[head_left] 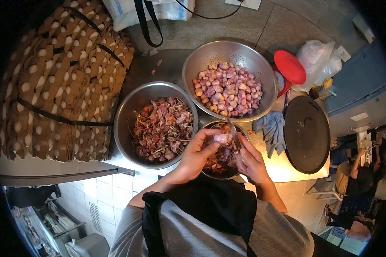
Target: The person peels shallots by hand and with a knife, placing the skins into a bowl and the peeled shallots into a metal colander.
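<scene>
My left hand (196,153) pinches a pale pink shallot (222,138) between thumb and fingers. My right hand (252,162) is closed on a small knife (234,134), its blade pointing away from me beside the shallot. Both hands are over a smaller metal bowl (218,176) holding dark, papery skins, partly covered by the hands. To the left, a steel bowl (121,130) is filled with unpeeled shallots (163,128) with stringy roots. Behind the hands, a large colander (197,55) holds many smooth pink-purple shallots (231,90).
Strapped stacks of egg trays (60,85) rise at the left. On the right are blue-grey gloves (270,130), a round black pan (307,135), a red scale (290,67) and plastic bags (317,62). Other people (360,180) are at the far right.
</scene>
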Demonstrator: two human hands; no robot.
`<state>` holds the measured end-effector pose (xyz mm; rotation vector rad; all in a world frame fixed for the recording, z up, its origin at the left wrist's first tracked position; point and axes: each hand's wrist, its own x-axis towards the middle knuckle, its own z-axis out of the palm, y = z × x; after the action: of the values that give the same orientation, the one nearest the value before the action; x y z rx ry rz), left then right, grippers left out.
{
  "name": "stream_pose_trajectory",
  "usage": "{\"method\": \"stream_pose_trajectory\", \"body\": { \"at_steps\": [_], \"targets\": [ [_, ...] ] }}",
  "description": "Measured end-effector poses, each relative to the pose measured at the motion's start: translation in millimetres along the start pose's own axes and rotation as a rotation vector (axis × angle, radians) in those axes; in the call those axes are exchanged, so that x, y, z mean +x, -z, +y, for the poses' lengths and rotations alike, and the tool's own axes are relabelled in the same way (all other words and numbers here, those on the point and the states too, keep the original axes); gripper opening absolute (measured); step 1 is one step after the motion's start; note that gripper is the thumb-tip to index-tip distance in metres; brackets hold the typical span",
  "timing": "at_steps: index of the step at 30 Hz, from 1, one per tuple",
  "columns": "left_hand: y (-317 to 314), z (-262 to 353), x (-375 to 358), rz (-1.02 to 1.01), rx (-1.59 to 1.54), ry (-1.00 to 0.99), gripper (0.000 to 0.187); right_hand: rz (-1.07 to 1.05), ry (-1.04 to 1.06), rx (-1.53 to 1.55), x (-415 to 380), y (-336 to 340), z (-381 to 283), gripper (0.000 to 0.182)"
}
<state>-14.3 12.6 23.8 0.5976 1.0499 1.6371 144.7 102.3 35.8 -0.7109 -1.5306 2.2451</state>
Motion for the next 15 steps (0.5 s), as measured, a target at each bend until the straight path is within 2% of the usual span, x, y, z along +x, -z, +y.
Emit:
{"method": "stream_pose_trajectory", "body": {
  "at_steps": [2, 8, 11, 14, 15],
  "targets": [
    [2, -2, 0, -0.013, 0.12, -0.034, 0.027, -0.043, 0.018, 0.031, 0, -7, -3, 0.045],
    [-4, 7, -4, -0.013, 0.121, -0.05, 0.024, 0.047, 0.013, -0.076, 7, -2, 8, 0.04],
    [-2, 2, -3, -0.005, -0.011, -0.027, 0.022, 0.091, 0.003, -0.101, 9, 1, 11, 0.04],
    [-6, 9, -2, 0.018, -0.325, 0.107, 0.019, 0.132, 0.026, -0.182, 10, -6, 5, 0.04],
    [-6, 10, -2, 0.019, -0.337, 0.111, 0.019, 0.149, 0.039, -0.215, 9, -9, 2, 0.041]
  ]
}}
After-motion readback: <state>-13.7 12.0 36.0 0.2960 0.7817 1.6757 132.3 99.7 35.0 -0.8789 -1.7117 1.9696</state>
